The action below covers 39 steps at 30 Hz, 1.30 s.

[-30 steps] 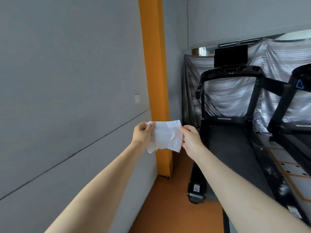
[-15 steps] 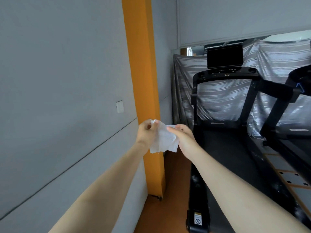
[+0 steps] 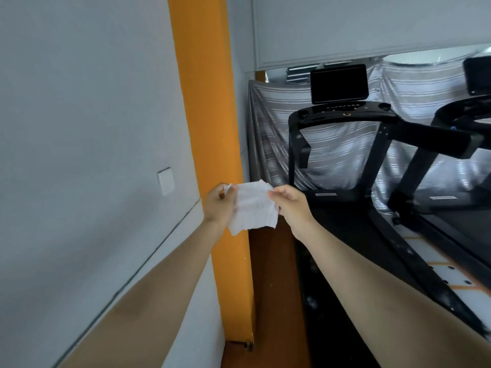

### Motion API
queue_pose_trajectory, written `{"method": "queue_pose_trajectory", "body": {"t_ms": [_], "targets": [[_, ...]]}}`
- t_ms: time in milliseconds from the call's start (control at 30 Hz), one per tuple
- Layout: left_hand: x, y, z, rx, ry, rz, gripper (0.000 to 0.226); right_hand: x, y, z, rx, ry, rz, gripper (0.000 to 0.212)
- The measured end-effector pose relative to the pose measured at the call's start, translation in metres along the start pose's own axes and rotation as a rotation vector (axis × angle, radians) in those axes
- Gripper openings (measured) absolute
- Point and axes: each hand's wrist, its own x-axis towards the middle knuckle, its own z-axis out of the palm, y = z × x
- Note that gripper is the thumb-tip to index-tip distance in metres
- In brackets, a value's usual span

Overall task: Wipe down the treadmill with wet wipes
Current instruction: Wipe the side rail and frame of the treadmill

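Left hand (image 3: 219, 205) and right hand (image 3: 291, 205) pinch top corners of the thin white wet wipe (image 3: 253, 208), apparently unfolding it; spread it flat before reaching the black treadmill (image 3: 342, 120).

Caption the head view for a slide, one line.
Left hand and right hand pinch a white wet wipe open before an orange pillar; black treadmill untouched ahead.

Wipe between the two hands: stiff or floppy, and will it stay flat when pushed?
Likely floppy: the wipe hangs creased and sags below the left hand and right hand pinching its upper edges. Probably very light: fingertip pinches alone carry it. Pushed one-handed it may bunch rather than slide flat.
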Motion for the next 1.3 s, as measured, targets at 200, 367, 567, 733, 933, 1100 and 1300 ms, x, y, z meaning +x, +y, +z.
{"method": "queue_pose_trajectory", "body": {"t_ms": [200, 367, 567, 733, 933, 1100, 1300], "targets": [[0.083, -0.033, 0.034, 0.031, -0.075, 0.094, 0.034, 0.086, 0.033, 0.000, -0.085, 0.284, 0.078, 0.009], [0.138, -0.066, 0.075, 0.073, -0.104, 0.163, 0.043, 0.154, 0.057, -0.015, 0.039, 0.411, 0.137, 0.016], [0.216, -0.089, 0.140, 0.132, -0.172, 0.247, 0.040, 0.251, 0.082, -0.045, 0.048, 0.466, 0.202, 0.030], [0.277, -0.105, 0.195, 0.126, -0.131, 0.244, 0.038, 0.334, 0.098, -0.070, -0.072, 0.386, 0.132, 0.014], [0.332, -0.121, 0.240, 0.159, -0.102, 0.189, 0.044, 0.397, 0.117, -0.078, -0.093, 0.293, 0.135, 0.034], [0.381, -0.141, 0.275, 0.148, -0.109, 0.176, 0.045, 0.445, 0.132, -0.089, -0.169, 0.334, 0.089, 0.028], [0.452, -0.168, 0.323, 0.112, -0.181, 0.162, 0.046, 0.519, 0.149, -0.094, -0.223, 0.421, 0.060, 0.027]]}}
